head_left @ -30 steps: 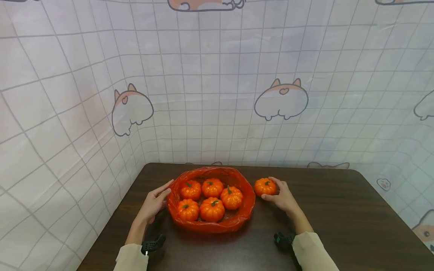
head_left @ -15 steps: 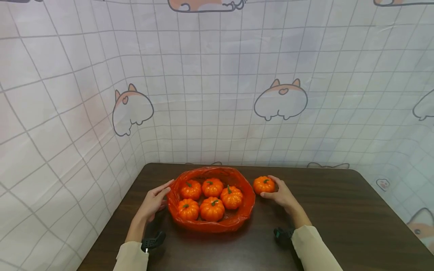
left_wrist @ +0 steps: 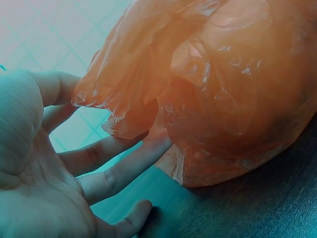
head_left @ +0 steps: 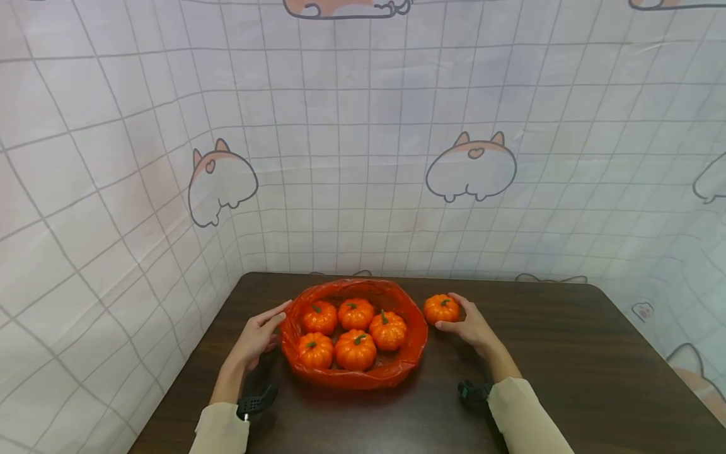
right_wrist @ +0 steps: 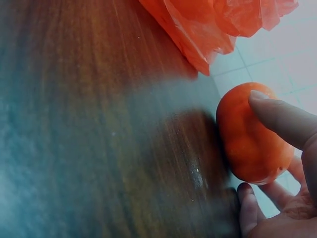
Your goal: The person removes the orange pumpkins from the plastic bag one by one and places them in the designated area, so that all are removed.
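Note:
A red plastic bag (head_left: 391, 377), its mouth spread wide, sits on the dark wooden table and contains several small orange pumpkins (head_left: 355, 350) with green stems. At the bag's left side, my left hand (head_left: 254, 343) pinches the rim between thumb and index finger. The left wrist view shows the thin, crinkled bag (left_wrist: 228, 84) at the fingertips, with other fingers (left_wrist: 114, 181) reaching against its side. To the right of the bag, my right hand (head_left: 473, 328) grips another small pumpkin (head_left: 441, 309). In the right wrist view, the thumb lies across this pumpkin (right_wrist: 250, 139) and fingers are behind it.
The dark wood-grain table (head_left: 567, 353) extends to both sides and in front of the bag. Behind it hangs a white grid-patterned cloth (head_left: 368, 208) with corgi drawings, which also runs along the left and right sides. Each wrist wears a black device (head_left: 258, 403).
My right hand and its pumpkin have shifted very slightly left and away from me. The left hand and the bag have stayed in place.

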`<action>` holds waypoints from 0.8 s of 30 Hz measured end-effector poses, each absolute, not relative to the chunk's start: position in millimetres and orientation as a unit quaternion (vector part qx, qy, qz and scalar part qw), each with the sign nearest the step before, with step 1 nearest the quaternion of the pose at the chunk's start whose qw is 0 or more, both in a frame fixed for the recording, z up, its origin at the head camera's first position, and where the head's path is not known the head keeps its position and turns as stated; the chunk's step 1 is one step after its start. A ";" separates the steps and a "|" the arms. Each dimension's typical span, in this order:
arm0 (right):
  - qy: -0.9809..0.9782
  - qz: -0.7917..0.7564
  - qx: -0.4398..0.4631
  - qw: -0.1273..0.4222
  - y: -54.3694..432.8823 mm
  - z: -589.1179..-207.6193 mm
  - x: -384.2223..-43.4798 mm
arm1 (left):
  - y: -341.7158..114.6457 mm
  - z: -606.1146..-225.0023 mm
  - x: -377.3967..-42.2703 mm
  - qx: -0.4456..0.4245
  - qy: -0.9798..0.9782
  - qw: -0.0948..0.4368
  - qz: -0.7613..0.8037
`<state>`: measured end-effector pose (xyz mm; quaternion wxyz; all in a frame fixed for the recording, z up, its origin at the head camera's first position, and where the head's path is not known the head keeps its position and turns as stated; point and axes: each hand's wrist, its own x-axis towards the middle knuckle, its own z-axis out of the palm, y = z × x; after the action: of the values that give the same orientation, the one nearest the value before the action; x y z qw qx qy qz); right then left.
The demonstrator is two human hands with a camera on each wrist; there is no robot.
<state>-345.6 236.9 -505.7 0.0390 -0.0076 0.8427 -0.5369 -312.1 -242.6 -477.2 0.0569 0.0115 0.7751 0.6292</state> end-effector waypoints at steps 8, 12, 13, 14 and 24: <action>0.832 -0.554 -0.018 0.036 240.1 -505.5 -340.1 | -243.2 -477.5 -312.7 0.011 0.774 0.054 0.631; 0.826 -0.562 -0.012 0.033 242.1 -499.1 -332.2 | -242.6 -476.9 -312.9 0.006 0.775 0.053 0.630; 0.826 -0.563 -0.009 0.031 242.0 -496.5 -330.2 | -242.5 -476.9 -312.9 0.006 0.775 0.053 0.630; 0.826 -0.564 -0.007 0.028 242.0 -493.9 -328.5 | -242.6 -476.9 -312.8 0.006 0.775 0.054 0.630; 0.832 -0.555 -0.028 -0.012 225.2 -453.3 -309.4 | -244.2 -477.7 -313.7 0.003 0.778 0.058 0.626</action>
<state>-309.4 225.2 -453.3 -0.0121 -0.0278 0.8315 -0.5547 -313.7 -244.2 -477.7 0.0581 0.0031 0.7775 0.6262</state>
